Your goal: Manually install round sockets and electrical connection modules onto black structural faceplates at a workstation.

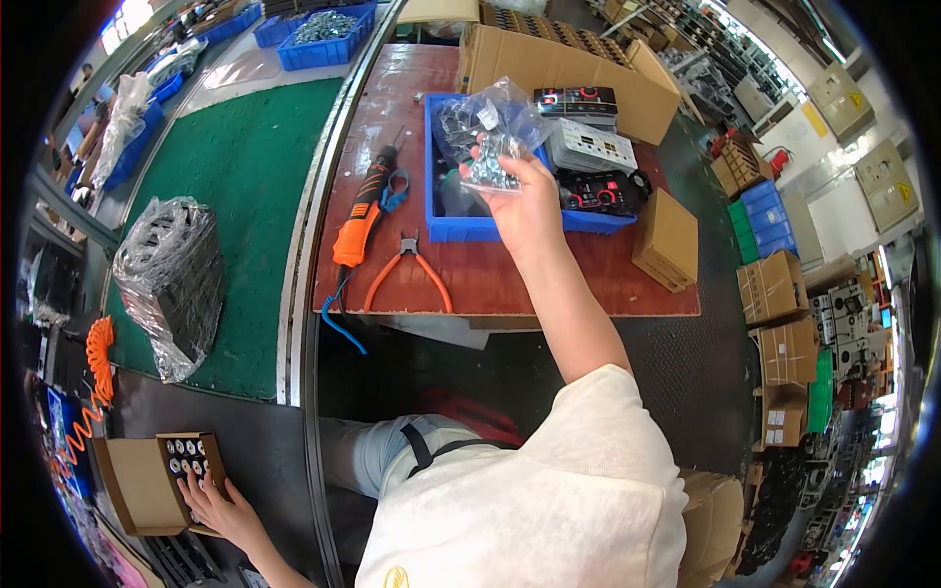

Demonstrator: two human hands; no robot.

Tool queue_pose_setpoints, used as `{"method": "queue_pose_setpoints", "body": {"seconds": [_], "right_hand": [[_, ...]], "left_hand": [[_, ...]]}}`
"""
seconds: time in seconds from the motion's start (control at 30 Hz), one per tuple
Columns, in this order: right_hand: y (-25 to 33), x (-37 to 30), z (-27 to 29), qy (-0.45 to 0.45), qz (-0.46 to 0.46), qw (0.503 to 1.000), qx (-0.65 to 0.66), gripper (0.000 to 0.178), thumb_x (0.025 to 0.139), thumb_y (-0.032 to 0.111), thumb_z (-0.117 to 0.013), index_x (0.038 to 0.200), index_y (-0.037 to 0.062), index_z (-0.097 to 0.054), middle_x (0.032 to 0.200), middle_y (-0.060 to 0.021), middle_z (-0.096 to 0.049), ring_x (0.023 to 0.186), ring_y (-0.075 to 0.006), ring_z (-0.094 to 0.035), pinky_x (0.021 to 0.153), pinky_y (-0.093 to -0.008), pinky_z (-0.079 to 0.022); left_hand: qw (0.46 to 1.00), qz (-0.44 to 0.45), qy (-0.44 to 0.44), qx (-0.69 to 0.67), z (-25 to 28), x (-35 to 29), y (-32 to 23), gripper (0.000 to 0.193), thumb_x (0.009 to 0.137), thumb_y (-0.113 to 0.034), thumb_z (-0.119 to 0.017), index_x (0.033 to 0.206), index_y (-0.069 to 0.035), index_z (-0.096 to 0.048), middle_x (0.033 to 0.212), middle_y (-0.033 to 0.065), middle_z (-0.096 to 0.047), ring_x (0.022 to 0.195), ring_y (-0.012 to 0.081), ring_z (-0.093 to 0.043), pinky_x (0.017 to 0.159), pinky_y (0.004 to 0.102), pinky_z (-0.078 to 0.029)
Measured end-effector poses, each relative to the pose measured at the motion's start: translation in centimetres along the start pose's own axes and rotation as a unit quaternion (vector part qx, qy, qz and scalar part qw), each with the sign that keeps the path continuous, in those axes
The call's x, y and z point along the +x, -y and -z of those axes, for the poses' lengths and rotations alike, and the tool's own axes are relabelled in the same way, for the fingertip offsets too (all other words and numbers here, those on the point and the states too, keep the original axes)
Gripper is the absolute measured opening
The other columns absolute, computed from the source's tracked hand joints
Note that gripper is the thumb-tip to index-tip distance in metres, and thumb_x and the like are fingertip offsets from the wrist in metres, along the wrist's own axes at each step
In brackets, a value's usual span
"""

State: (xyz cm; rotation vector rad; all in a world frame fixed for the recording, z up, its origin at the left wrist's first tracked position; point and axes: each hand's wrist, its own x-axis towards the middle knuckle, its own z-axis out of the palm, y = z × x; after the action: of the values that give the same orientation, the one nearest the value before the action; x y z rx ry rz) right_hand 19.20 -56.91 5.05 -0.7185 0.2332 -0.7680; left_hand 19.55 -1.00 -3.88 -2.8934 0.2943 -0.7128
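Note:
My right hand (524, 194) is closed on a clear plastic bag (490, 165) filled with small shiny metal parts. It holds the bag above a blue plastic bin (461, 233) on the red tabletop. Inside the bin are more clear bags, partly hidden by my hand. Far to the lower left, my left hand (223, 505) lies with fingers spread over an open cardboard box (137, 480). Rows of small round knob-like pieces (186, 451) with pale tops sit in this box, and my fingertips reach among them.
An orange power screwdriver (363, 216) and orange-handled pliers (409, 269) lie left of the bin. Black and white panels (593, 147) are stacked at its right, near a small brown carton (667, 240). A plastic-wrapped unit (176, 284) stands on the green conveyor (260, 176).

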Motion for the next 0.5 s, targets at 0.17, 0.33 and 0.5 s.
{"method": "queue_pose_setpoints", "body": {"seconds": [0.17, 0.33, 0.5], "right_hand": [[-2.9, -0.1, -1.0, 0.042, -0.106, 0.993, -0.008, 0.029, 0.081, -0.004, -0.049, 0.110, -0.0055, -0.048, 0.108, -0.0201, -0.057, 0.100, -0.0308, -0.059, 0.085, -0.0508, -0.052], [-5.3, 0.6, -2.4, 0.073, -0.170, 0.982, -0.050, 0.033, 0.081, -0.006, -0.048, 0.114, -0.0058, -0.046, 0.115, -0.0212, -0.056, 0.105, -0.0334, -0.058, 0.089, -0.0540, -0.050], [-7.1, 0.8, -2.9, 0.086, -0.187, 0.976, -0.067, 0.034, 0.080, -0.007, -0.047, 0.114, -0.0042, -0.044, 0.116, -0.0224, -0.055, 0.104, -0.0341, -0.058, 0.089, -0.0541, -0.050]], "left_hand": [[0.999, 0.039, 0.020, 0.002, 0.5, -1.2, 0.3, 0.041, 0.084, -0.007, -0.059, 0.124, -0.009, -0.051, 0.141, 0.0080, -0.041, 0.134, 0.0326, -0.031, 0.106, 0.0495, -0.027], [0.999, 0.041, 0.015, -0.031, 0.7, -1.4, -0.3, 0.041, 0.085, -0.005, -0.055, 0.126, -0.011, -0.051, 0.142, 0.0070, -0.040, 0.135, 0.0321, -0.030, 0.106, 0.0491, -0.026], [1.000, 0.013, -0.011, -0.019, 0.3, -1.4, 0.1, 0.036, 0.086, -0.005, -0.055, 0.122, -0.008, -0.053, 0.139, 0.0078, -0.043, 0.134, 0.0322, -0.031, 0.107, 0.0464, -0.026]]}}
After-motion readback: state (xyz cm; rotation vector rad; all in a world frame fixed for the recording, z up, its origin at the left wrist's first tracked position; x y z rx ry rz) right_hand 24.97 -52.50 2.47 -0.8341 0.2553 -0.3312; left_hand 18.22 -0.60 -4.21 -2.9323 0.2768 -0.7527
